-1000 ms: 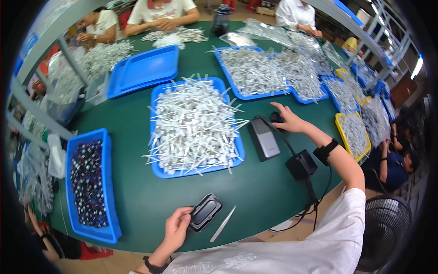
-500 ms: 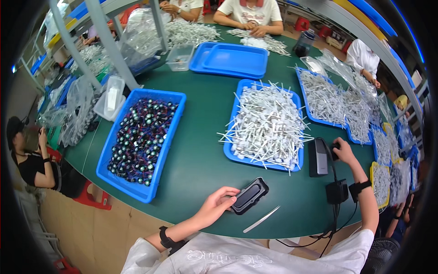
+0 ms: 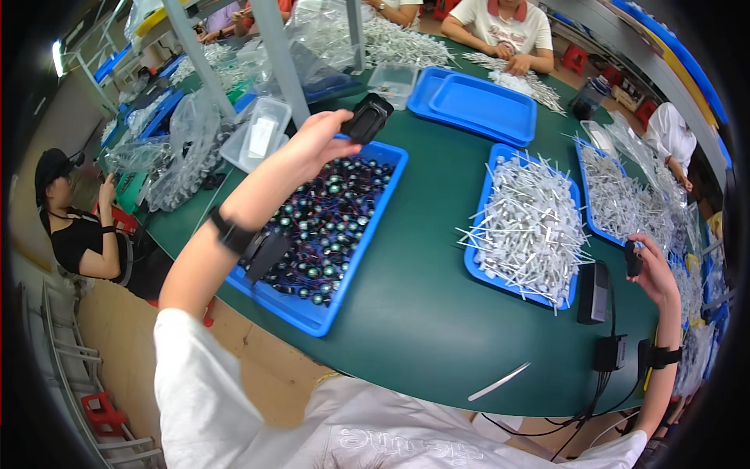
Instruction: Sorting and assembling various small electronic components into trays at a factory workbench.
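Green table (image 3: 437, 313). L hand (image 3: 312, 144) now lifted off table, pinching black case (image 3: 367, 117) over bead tray (image 3: 312, 313). R hand (image 3: 648, 270) closed round small black part (image 3: 631, 258), shifted off charger (image 3: 594, 291). Transfer under way, probably.

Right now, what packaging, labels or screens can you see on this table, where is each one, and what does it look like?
Clear plastic bags: far left edge of the table, crumpled, holding small parts.
Clear plastic boxes: beside the blue tray of dark round parts, rectangular; one holds a white card.
Clear plastic bag: at the far side behind the posts, bulging with white pieces.
Left hand holds a small black device; no lit screen shows.
No readable label or sign stands out.
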`<state>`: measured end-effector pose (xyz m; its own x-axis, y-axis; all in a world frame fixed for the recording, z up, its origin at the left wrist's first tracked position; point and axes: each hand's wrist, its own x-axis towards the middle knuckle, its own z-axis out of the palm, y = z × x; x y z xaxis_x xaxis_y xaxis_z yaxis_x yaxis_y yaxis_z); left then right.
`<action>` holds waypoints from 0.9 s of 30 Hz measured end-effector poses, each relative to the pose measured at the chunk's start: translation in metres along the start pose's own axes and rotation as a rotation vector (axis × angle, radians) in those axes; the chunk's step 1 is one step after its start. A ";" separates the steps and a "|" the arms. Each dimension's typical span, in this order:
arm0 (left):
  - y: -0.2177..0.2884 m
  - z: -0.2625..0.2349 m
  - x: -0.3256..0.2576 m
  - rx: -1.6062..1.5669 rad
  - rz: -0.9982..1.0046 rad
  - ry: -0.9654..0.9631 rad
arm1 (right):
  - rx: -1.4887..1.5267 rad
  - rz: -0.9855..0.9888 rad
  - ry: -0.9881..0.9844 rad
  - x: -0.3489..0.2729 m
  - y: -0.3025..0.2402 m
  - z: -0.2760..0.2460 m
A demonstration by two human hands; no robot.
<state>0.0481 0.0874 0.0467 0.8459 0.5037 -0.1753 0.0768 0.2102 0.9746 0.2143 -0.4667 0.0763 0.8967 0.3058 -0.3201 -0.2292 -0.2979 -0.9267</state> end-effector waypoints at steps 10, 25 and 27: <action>-0.082 -0.139 0.199 -0.415 -0.235 0.149 | -0.106 0.024 -0.739 0.060 -0.071 0.245; 0.035 -0.089 -0.035 -0.251 0.023 -0.322 | -0.046 -0.082 -0.587 0.245 -0.078 0.501; 0.030 -0.102 -0.093 -0.134 0.074 -0.295 | -0.020 -0.241 -0.552 0.253 -0.070 0.526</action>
<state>-0.0821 0.1320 0.0780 0.9645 0.2615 -0.0376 -0.0443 0.3004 0.9528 0.2581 0.1068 -0.0430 0.5921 0.7895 -0.1617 -0.0320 -0.1774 -0.9836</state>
